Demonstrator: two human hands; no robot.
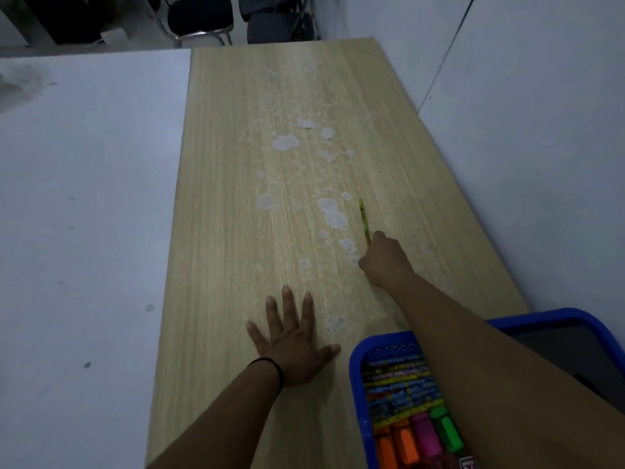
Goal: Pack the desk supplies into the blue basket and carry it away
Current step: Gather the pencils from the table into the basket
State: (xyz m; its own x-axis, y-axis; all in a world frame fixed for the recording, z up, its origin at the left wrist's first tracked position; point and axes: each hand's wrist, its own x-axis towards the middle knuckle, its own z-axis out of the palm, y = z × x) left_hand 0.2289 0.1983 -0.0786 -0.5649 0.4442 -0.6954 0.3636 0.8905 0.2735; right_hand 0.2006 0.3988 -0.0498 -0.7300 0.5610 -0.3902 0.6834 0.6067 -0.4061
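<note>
Two bare hands were over a light wood desk (236,198) w/ pale blotchy stains down its middle. Left hand (292,346) lay flat on the desktop, palm down, fingers spread wide, holding nothing; a thin black band (275,367) circled its wrist. Right hand (384,260) was stretched further out, arm crossing above the basket, fingers curled down onto the near end of a green pencil (364,221). Pencil lay on the desk, pointing away from the person, approx. along the wood grain, just right of the stains. Fingertips were hidden under the knuckles, so couldn't tell if the pencil was actually pinched or only touched.

Blue basket (358,394) sat at the near right corner of the desk, right of the left hand & close to it but not touching. Inside, a pack of highlighters (419,441), orange, pink & green, lay at the near end; beyond them was a printed multicolour packet (395,380), text too blurred to read. Right side of the basket held sth. dark grey (568,343), flat, mostly covered by the forearm.

White table (84,198) butted against the desk's left edge. Beyond the far end stood a black chair (199,15) w/ chrome legs. White wall (524,96) ran along the desk's right side.
</note>
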